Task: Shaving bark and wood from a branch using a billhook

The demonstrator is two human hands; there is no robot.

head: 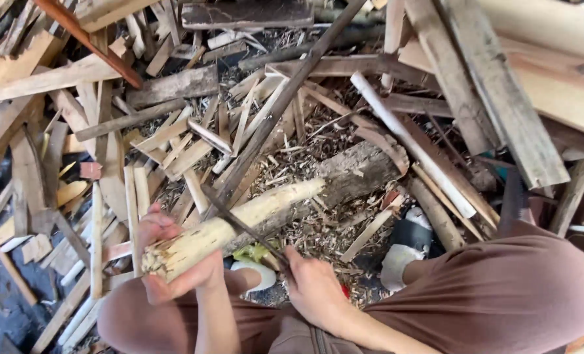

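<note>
The left hand (174,259) has its grip clamped around the near, splintered end of a pale, peeled wooden stick (239,219), thumb above and fingers curled beneath. The stick runs from that grip up and to the right, its far tip resting against a dark, bark-covered log (354,174). The right hand (315,288) has its grip closed on the handle of a long dark blade (239,219), which slants up and to the left from the hand and lies across the top of the stick, touching it just beyond the left hand's thumb. The stick thus sits inside the left grip and just ahead and to the left of the right one. Both hands are held above the person's knees, clad in brown shorts (501,295). Around the log the ground is thick with wood shavings (311,229), and farther out lie heaps of split slats and planks (501,98), with a long dark pole (292,92) slanting across them.
</note>
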